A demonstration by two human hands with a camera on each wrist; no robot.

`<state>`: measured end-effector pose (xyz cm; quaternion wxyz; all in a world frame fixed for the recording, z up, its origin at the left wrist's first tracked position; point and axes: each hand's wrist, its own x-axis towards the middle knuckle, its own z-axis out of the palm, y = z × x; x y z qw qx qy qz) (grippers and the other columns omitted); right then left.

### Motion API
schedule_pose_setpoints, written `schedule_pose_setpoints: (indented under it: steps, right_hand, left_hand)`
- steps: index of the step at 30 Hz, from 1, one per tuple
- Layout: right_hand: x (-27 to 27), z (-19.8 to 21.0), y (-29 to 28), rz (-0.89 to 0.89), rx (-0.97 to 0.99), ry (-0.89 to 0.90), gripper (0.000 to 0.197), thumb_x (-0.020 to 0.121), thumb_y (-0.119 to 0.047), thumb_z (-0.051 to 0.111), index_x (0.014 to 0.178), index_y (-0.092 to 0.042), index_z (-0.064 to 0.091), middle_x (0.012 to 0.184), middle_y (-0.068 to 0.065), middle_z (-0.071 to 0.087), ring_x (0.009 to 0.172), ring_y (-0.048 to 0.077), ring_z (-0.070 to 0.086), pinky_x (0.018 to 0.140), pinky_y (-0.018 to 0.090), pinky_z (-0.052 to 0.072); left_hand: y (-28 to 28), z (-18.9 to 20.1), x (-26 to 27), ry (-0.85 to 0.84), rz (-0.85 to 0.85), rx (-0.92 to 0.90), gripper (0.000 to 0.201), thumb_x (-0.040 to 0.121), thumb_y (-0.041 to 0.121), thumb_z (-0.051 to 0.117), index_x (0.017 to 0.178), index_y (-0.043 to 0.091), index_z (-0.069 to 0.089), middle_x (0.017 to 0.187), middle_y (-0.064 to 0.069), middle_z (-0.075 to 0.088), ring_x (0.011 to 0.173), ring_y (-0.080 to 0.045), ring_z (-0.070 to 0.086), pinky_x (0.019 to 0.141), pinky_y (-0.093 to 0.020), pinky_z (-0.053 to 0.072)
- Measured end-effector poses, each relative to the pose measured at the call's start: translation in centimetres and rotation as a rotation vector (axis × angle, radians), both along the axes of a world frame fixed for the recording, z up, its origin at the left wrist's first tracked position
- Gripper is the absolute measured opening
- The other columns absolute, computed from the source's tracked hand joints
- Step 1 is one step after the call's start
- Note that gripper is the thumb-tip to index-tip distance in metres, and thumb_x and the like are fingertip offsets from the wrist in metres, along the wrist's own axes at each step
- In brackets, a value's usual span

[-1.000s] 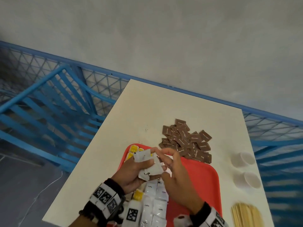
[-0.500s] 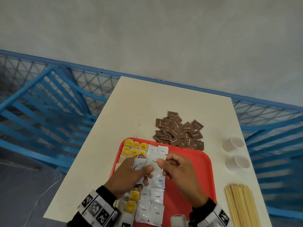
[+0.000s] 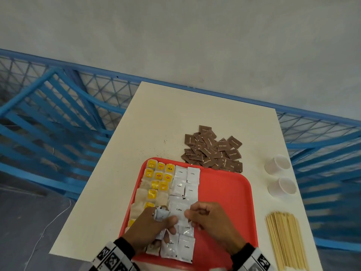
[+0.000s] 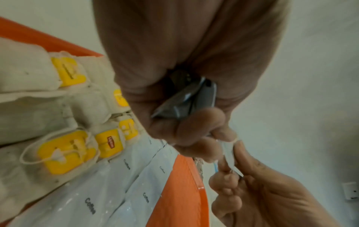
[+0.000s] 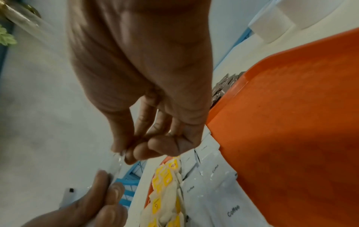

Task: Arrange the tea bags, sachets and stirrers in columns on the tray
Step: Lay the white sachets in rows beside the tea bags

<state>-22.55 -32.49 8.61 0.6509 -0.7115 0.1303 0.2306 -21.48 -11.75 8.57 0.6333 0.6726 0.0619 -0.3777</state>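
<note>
Left hand [image 3: 150, 229] curled round a small bunch of white coffee sachets [image 3: 162, 215]; right hand [image 3: 213, 222] pinching the edge of one sachet from that bunch, thumb against fingertips, both low over the near part of the red tray [image 3: 224, 184].

Tray, left to right: tea bags [image 3: 156, 178] with yellow tags in columns at the left edge; laid coffee sachets [image 3: 185, 184] in two columns beside them; right half bare.

Step in hand, by my reading: dealing sachets singly into the coffee columns. Next move calls for drawing one sachet free and laying it flat, edges in line.

Still off-tray on the worktop [image 3: 156, 118]: brown sugar sachets [image 3: 213, 149] heaped just beyond the far rim, wooden stirrers [image 3: 285, 241] at right.
</note>
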Motion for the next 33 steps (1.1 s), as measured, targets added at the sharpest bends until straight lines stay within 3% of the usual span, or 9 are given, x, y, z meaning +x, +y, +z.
schedule_pose_setpoints:
  steps: [4,8,14,22,29,33]
  right_hand:
    - [1.8,-1.5,-1.2,-0.106,-0.074,0.025,0.013,0.086,-0.016,0.076,0.088,-0.003,0.073,0.063,0.003,0.065,0.054,0.008,0.054,0.054,0.016,0.043]
    - [5.5,-4.2,-3.8,-0.164,-0.272,0.016,0.016,0.089,-0.014,0.073,0.08,-0.002,0.072,0.059,0.0,0.059,0.054,0.008,0.048,0.052,0.015,0.041]
    - [7.1,-7.6,-3.9,-0.158,-0.346,0.065,0.014,0.085,-0.01,0.076,0.072,-0.008,0.07,0.061,-0.004,0.065,0.052,0.005,0.053,0.052,0.014,0.044]
    - [6.8,-8.7,-3.6,-0.217,-0.409,0.056,0.023,0.08,-0.025,0.082,0.077,-0.004,0.071,0.066,-0.001,0.071,0.056,0.006,0.058,0.057,0.021,0.048]
    - [6.7,-8.8,-3.6,-0.211,-0.437,0.011,0.017,0.085,-0.024,0.076,0.074,-0.011,0.072,0.066,-0.006,0.069,0.057,0.004,0.057,0.056,0.02,0.046]
    - [6.6,-8.9,-3.6,-0.176,-0.452,0.009,0.016,0.085,-0.023,0.076,0.074,-0.014,0.072,0.073,-0.005,0.072,0.065,0.007,0.062,0.06,0.022,0.048]
  left_hand:
    - [-0.5,-1.3,0.2,0.086,0.089,0.01,0.032,0.093,0.028,0.069,0.1,-0.003,0.065,0.082,-0.014,0.073,0.058,-0.022,0.063,0.043,-0.022,0.04]
    - [0.2,-1.8,0.4,0.131,0.162,-0.002,0.029,0.093,0.027,0.067,0.097,-0.002,0.067,0.082,-0.015,0.073,0.059,-0.023,0.064,0.043,-0.024,0.043]
    - [1.3,-2.5,0.1,0.169,0.208,0.001,0.03,0.092,0.025,0.069,0.102,-0.004,0.066,0.087,-0.021,0.073,0.062,-0.027,0.065,0.044,-0.026,0.046]
    - [1.2,-2.2,0.2,0.179,0.214,-0.044,0.03,0.094,0.027,0.066,0.097,-0.003,0.066,0.082,-0.015,0.072,0.062,-0.025,0.064,0.045,-0.025,0.045]
    - [1.1,-1.6,0.7,0.235,0.234,-0.162,0.025,0.096,0.016,0.062,0.108,-0.006,0.064,0.098,-0.027,0.071,0.064,-0.028,0.066,0.043,-0.026,0.049]
    - [0.9,-1.6,0.9,0.231,0.217,-0.19,0.025,0.095,0.016,0.062,0.109,-0.006,0.063,0.096,-0.024,0.072,0.065,-0.029,0.066,0.043,-0.027,0.051]
